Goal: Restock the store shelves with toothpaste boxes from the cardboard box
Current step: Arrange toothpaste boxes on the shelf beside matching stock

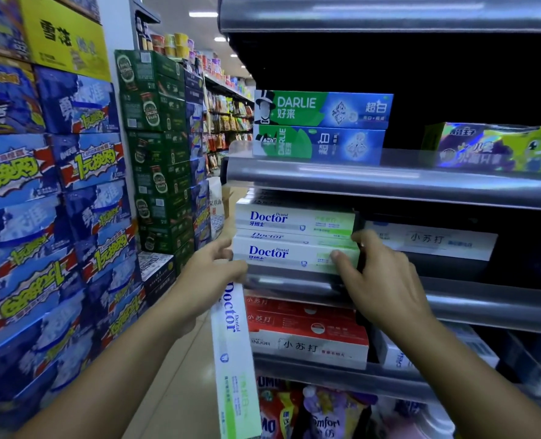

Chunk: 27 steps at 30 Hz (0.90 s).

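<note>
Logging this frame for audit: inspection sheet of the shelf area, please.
Surface: metal shelf, middle tier, partly filled.
Job's things: stack of white toothpaste boxes on it; loose box hanging from left hand; cardboard box not in view.
Clutter: green-blue boxes above, red boxes below.
Grippers: left hand holds the loose box; right hand grips the stack's right end.
Cables: nothing seen.
Surroundings: drink cases stacked left of aisle.

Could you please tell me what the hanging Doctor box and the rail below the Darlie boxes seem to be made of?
Doctor box: probably thin printed cardboard, semi-gloss, given its sharp folded edges and soft sheen. Rail: glossy, perhaps clear plastic over grey metal, given its long streaked highlights.
</note>
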### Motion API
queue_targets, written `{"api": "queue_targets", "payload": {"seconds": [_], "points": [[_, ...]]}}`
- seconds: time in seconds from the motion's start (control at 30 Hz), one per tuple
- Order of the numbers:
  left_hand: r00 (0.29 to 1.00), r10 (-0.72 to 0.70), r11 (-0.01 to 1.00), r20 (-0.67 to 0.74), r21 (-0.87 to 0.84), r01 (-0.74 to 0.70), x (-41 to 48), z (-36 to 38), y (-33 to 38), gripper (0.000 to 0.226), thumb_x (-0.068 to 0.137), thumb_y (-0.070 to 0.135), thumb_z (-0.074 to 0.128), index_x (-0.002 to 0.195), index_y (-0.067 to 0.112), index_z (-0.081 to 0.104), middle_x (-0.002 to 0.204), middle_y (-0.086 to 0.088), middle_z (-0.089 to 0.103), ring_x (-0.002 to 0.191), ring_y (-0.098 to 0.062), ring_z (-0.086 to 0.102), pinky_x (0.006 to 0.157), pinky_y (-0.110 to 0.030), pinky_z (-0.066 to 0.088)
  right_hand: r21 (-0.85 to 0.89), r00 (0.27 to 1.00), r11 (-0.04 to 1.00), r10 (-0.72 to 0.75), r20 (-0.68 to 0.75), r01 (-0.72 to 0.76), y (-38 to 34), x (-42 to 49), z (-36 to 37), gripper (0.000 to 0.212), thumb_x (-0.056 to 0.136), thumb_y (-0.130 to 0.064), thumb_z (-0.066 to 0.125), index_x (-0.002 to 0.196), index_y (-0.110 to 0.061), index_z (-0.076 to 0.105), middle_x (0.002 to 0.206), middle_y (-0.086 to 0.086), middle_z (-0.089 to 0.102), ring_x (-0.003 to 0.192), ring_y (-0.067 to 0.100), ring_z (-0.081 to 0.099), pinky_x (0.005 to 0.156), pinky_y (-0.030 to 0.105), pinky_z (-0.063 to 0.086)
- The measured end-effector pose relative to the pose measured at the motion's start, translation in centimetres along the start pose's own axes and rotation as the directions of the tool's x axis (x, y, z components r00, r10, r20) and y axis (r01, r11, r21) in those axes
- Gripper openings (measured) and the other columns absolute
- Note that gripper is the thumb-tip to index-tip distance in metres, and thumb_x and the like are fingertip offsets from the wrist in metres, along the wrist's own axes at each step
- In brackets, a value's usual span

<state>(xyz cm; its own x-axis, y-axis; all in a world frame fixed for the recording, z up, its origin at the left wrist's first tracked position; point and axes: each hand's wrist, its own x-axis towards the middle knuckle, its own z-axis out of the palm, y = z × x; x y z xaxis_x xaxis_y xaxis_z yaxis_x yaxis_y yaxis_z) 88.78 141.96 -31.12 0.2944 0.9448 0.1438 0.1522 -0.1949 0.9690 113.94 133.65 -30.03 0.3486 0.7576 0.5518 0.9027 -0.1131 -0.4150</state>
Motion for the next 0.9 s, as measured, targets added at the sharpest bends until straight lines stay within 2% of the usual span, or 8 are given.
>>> {"api": "queue_targets", "payload": {"seconds": [0.17,0.23,0.33,0.4,0.5,0.6,0.77,0.9], "points": [[0.963,-0.009,0.983,-0.268,-0.177,-0.040,-0.2,0.1,0.0,0.035,0.061,0.034,0.071,0.091,0.023,0.057,0.087,-0.001,0.066,0.072,-0.018,0.068,0.059,-0.031,0.049,0.119,0.983,0.985,-0.106,-0.153,0.125,-0.8,-4.4,-1.6,0.035,0.094,-0.062,0.050,0.105,-0.030,0.060,0.083,-0.017,0.059,0.080,0.009,0.059,0.064,0.034,0.050],[0.936,-0.025,0.957,-0.351,-0.279,-0.079,-0.3,0.4,-0.1,0.029,0.069,0.034,0.069,0.087,0.020,0.052,0.080,-0.005,0.060,0.066,-0.020,0.061,0.055,-0.032,0.045,0.228,0.995,0.970,-0.074,-0.065,0.087,-0.9,-6.7,-1.5,0.042,0.087,-0.076,0.046,0.090,-0.037,0.060,0.074,-0.016,0.061,0.069,0.002,0.059,0.059,0.030,0.051],[0.899,-0.089,0.887,-0.429,-0.445,-0.124,-0.3,1.5,-0.1,0.014,0.086,0.021,0.063,0.091,0.017,0.050,0.069,-0.003,0.056,0.063,-0.019,0.057,0.057,-0.034,0.043,0.480,0.982,0.869,0.037,0.183,-0.122,-1.4,-8.9,-1.2,0.057,0.070,-0.093,0.048,0.100,-0.046,0.060,0.090,-0.022,0.067,0.080,0.000,0.065,0.065,0.028,0.052],[0.886,-0.116,0.836,-0.448,-0.526,-0.157,-0.3,2.4,0.2,0.008,0.091,0.019,0.059,0.094,0.015,0.052,0.060,0.004,0.057,0.053,-0.013,0.058,0.053,-0.032,0.045,0.643,0.964,0.730,0.080,0.255,-0.231,-1.6,-9.1,-0.8,0.048,0.069,-0.079,0.070,0.103,-0.045,0.062,0.089,-0.016,0.068,0.078,0.010,0.067,0.069,0.038,0.058],[0.892,-0.096,0.779,-0.441,-0.591,-0.209,-0.4,3.4,0.6,0.005,0.096,0.017,0.055,0.099,0.014,0.054,0.061,0.005,0.062,0.051,-0.010,0.062,0.048,-0.032,0.049,0.736,0.976,0.641,0.152,0.156,-0.218,-1.6,-8.2,-1.1,0.040,0.073,-0.029,0.089,0.106,-0.034,0.066,0.082,-0.006,0.071,0.072,0.021,0.071,0.065,0.035,0.062],[0.927,0.005,0.799,-0.375,-0.557,-0.229,-0.4,3.8,0.8,0.014,0.098,0.018,0.058,0.110,0.011,0.054,0.070,0.007,0.070,0.065,-0.008,0.069,0.063,-0.037,0.056,0.775,0.972,0.602,0.228,0.060,-0.190,-1.1,-6.4,-1.8,0.041,0.073,-0.015,0.090,0.107,-0.024,0.068,0.083,-0.008,0.075,0.071,0.014,0.073,0.063,0.023,0.061],[0.944,0.159,0.887,-0.288,-0.378,-0.265,0.8,3.1,1.2,0.025,0.093,0.010,0.065,0.114,0.024,0.060,0.099,0.010,0.076,0.088,-0.009,0.072,0.063,-0.020,0.053,0.775,0.965,0.614,0.260,-0.023,-0.147,-0.7,-2.6,-2.5,0.034,0.075,-0.015,0.090,0.105,-0.018,0.074,0.089,-0.007,0.078,0.078,0.009,0.075,0.073,0.026,0.062],[0.937,0.191,0.935,-0.293,-0.236,-0.265,2.6,2.3,2.0,0.035,0.089,0.014,0.074,0.114,0.035,0.061,0.115,0.006,0.071,0.102,-0.014,0.070,0.078,-0.038,0.058,0.719,0.965,0.686,0.246,-0.091,-0.108,-1.0,0.4,-2.0,0.021,0.078,-0.016,0.088,0.092,-0.025,0.074,0.085,-0.012,0.077,0.075,0.003,0.074,0.076,0.033,0.062]]}}
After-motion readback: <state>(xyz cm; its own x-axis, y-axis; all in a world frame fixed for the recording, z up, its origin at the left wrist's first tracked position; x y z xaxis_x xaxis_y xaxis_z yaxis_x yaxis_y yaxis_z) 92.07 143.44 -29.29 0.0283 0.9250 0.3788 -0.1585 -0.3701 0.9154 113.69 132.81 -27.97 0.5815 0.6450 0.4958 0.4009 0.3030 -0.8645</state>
